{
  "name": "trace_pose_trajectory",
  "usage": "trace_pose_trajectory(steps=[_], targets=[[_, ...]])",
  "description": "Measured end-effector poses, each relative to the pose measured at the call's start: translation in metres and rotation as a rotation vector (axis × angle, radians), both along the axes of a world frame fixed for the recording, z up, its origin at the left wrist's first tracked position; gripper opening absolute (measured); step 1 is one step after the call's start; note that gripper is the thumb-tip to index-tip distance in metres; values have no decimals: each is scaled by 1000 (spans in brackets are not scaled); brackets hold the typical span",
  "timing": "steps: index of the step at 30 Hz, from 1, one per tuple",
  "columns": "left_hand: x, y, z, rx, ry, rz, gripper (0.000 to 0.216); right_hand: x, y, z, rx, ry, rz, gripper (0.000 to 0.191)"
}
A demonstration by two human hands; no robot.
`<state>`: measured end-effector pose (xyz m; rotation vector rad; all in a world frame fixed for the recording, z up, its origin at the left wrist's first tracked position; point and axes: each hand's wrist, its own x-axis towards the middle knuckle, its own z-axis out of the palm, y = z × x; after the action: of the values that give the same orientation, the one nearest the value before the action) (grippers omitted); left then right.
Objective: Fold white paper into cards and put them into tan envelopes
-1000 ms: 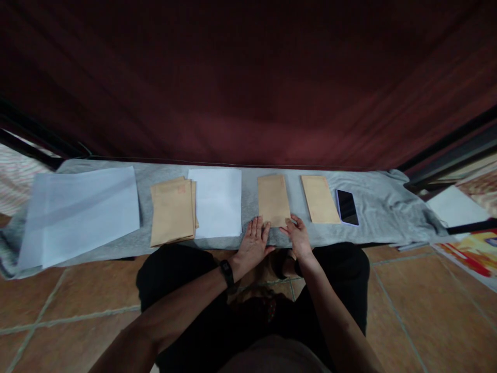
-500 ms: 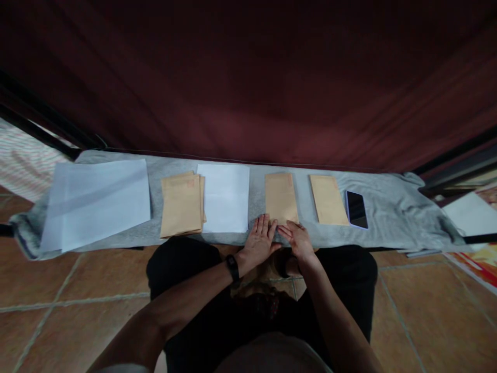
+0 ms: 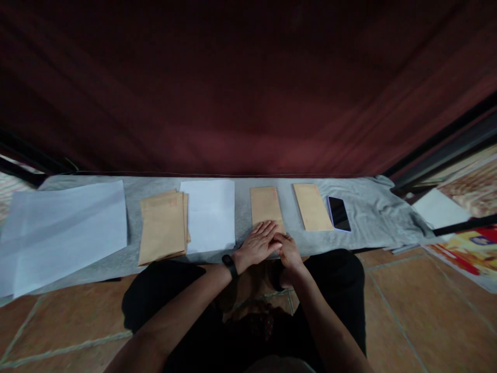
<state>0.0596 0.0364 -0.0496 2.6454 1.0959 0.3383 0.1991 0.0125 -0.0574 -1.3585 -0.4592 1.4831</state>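
A brown paper envelope (image 3: 267, 204) with faint red print lies on the grey cloth in front of me. My left hand (image 3: 258, 242) rests flat across its near end, fingers together and stretched out, with a dark band on the wrist. My right hand (image 3: 288, 249) is curled at the near right corner of this envelope, touching my left thumb. Its fingertips are partly hidden, but they appear closed on the envelope's edge. To the right lies a brown envelope stack (image 3: 312, 207). Left of my hands are white paper sheets (image 3: 210, 215), overlapping another pile of brown envelopes (image 3: 163, 225).
Large white sheets (image 3: 70, 230) lie at the far left of the cloth-covered bench (image 3: 365, 212). A phone (image 3: 339, 213) sits beside the right envelope stack. A dark red panel (image 3: 248, 129) rises behind the bench. My knees are against its near side, over a tiled floor (image 3: 392, 300).
My left hand has slid forward and right onto the envelope's near end. My right hand has curled in against it. The view has shifted, so the bench things appear lower and further left.
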Motion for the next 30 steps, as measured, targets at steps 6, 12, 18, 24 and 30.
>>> trace_pose_trajectory(steps=[6,12,18,24,30], targets=[[6,38,0,-97,9,-107,57,1,0,2,-24,68,7,11],[16,65,-5,-7,51,-26,53,0,-1,-2,-28,123,-19,24],[24,85,-5,34,61,114,56,-1,-1,-7,-26,141,-56,31],[19,96,-6,54,47,291,55,-1,0,-11,-19,153,-53,35],[-4,83,-5,46,83,310,54,-4,0,-6,0,153,-63,36]])
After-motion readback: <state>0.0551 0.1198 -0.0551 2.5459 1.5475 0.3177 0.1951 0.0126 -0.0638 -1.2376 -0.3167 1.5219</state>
